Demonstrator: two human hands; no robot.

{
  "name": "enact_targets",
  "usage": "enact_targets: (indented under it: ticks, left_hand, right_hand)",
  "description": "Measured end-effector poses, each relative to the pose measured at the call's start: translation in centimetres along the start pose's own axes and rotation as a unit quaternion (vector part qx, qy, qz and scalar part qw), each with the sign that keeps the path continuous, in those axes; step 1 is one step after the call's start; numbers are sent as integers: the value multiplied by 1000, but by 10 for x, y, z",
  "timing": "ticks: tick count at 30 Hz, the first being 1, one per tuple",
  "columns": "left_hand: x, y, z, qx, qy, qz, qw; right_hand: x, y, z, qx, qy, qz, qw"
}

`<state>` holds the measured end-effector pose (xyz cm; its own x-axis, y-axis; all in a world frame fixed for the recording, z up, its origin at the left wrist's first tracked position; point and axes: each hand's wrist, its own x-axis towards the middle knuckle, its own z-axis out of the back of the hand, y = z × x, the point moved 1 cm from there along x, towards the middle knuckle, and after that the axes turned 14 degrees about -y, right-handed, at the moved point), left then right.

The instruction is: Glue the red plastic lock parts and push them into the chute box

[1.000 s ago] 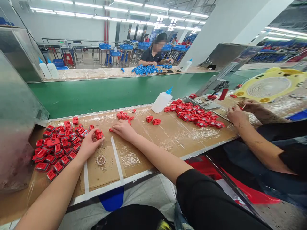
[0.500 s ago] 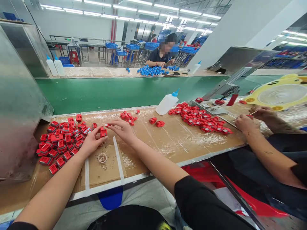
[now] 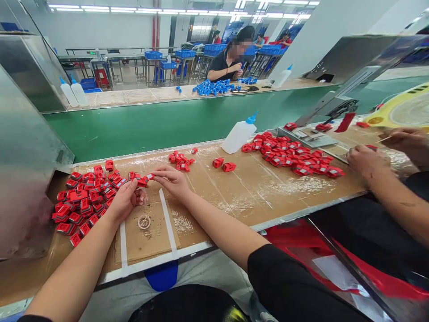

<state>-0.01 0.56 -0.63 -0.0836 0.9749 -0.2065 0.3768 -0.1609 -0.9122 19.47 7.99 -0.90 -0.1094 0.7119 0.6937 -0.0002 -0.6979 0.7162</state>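
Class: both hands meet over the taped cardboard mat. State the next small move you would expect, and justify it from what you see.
Probably the right hand presses its small red piece into the red part held by the left hand: the two pieces almost touch, above the mat.

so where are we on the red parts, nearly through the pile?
Not close. In hand: left hand holds one red part, right hand pinching at it. Possibly finished: small cluster and two loose pieces, though that is unclear. Left: the big pile by the left hand.
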Motion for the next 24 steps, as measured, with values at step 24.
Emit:
enact_targets:
  ticks: [24]
  left_hand:
    - [0, 8, 0, 142, -38, -20, 989]
  right_hand:
    - [-10, 9, -11, 57, 130, 105, 984]
